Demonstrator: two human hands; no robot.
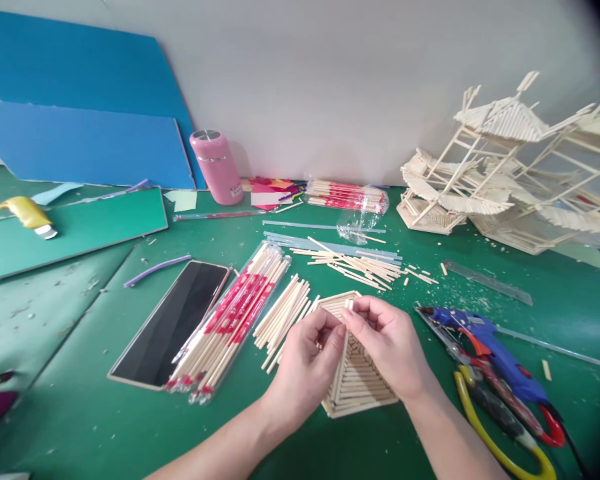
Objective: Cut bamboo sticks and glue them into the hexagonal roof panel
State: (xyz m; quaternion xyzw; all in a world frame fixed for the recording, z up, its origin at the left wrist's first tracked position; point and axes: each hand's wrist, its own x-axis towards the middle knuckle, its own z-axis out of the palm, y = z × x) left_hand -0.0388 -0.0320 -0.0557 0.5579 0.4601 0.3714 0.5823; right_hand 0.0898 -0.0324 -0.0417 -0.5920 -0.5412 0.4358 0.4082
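While both hands work low over the green table (80,413), the left hand (307,363) and right hand (387,347) meet above a stick panel (355,383), fingertips pinching one short stick (349,305) upright at the panel's far edge. Just left of the panel: loose sticks (283,317), then a wrapped chopstick pack (230,323), then a dark phone (173,323). Right of the panel: blue glue gun (490,347), yellow-handled pliers (500,427). Beyond the panel: scattered cut sticks (360,263), pink flask (216,167). Far right of the panel: stick pavilion models (505,173).
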